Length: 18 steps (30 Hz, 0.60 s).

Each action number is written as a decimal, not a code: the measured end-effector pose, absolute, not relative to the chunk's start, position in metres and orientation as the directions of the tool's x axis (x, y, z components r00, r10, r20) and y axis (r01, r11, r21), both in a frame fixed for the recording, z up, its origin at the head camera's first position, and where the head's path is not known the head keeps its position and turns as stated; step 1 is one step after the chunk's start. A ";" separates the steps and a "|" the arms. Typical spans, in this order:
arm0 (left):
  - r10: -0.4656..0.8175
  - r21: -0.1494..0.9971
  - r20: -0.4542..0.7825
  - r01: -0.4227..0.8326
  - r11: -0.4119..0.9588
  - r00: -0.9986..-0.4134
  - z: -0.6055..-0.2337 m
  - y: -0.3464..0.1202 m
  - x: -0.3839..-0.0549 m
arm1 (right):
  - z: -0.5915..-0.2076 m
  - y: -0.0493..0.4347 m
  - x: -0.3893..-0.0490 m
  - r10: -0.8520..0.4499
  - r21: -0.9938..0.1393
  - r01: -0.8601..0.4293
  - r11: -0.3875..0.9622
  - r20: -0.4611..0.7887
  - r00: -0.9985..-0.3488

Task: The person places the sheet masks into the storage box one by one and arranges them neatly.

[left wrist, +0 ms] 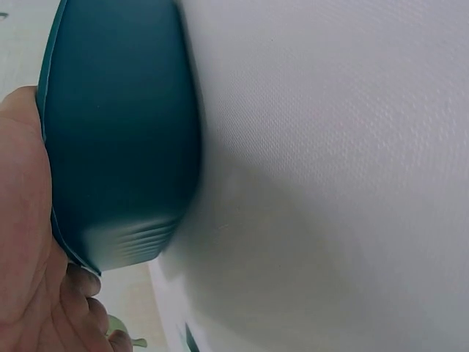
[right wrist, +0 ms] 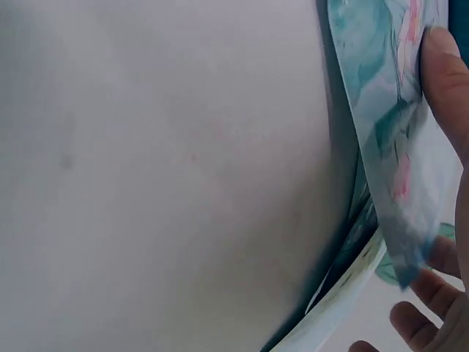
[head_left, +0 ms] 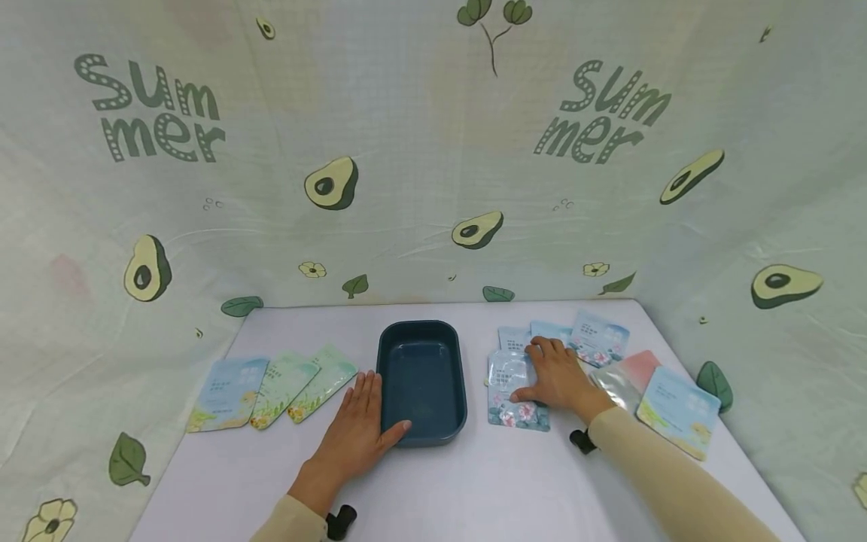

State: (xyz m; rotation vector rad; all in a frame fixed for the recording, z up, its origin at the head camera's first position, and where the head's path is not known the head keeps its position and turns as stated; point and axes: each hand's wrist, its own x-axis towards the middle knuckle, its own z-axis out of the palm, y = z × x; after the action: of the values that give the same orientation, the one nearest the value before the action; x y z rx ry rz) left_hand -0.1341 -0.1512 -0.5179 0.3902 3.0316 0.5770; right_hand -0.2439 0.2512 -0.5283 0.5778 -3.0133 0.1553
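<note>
A dark blue rectangular tray (head_left: 421,388) stands in the middle of the table. My left hand (head_left: 355,433) rests along its left side, fingers straight, with the thumb over the near corner of the rim; the left wrist view shows the palm against the tray's wall (left wrist: 121,139). To the right, my right hand (head_left: 558,380) pinches a pale blue flowered flat sachet (head_left: 504,384) by its right side. In the right wrist view the thumb lies on the sachet's printed face (right wrist: 374,95), which is tilted up, and the fingertips are at its far edge.
Behind the right hand lie more blue sachets (head_left: 600,337). A silver-and-pink sachet (head_left: 623,380) and a blue-and-yellow one (head_left: 679,410) lie farther right. Left of the tray, a blue sachet (head_left: 230,391) and two green ones (head_left: 283,384) overlap. A patterned cloth (head_left: 406,113) hangs behind the white table (head_left: 467,497).
</note>
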 end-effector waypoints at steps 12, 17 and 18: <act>0.253 0.373 0.016 0.240 0.896 -0.967 -0.515 -0.150 -0.132 | -0.517 0.242 -0.218 -0.417 -0.005 -0.450 0.893 0.367 -0.831; 0.252 0.376 0.012 0.238 0.895 -0.968 -0.515 -0.150 -0.132 | -0.520 0.244 -0.209 -0.390 -0.065 -0.485 0.872 0.508 -0.768; 0.253 0.378 0.012 0.239 0.895 -0.967 -0.515 -0.150 -0.132 | -0.522 0.244 -0.208 -0.378 -0.074 -0.486 0.871 0.530 -0.759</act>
State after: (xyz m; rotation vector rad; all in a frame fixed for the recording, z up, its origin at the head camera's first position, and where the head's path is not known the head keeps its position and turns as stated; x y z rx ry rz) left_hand -0.1322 -0.1498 -0.5147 0.3920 3.0213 0.5955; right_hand -0.2076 0.2441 -0.5216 0.6279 -2.5261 0.2817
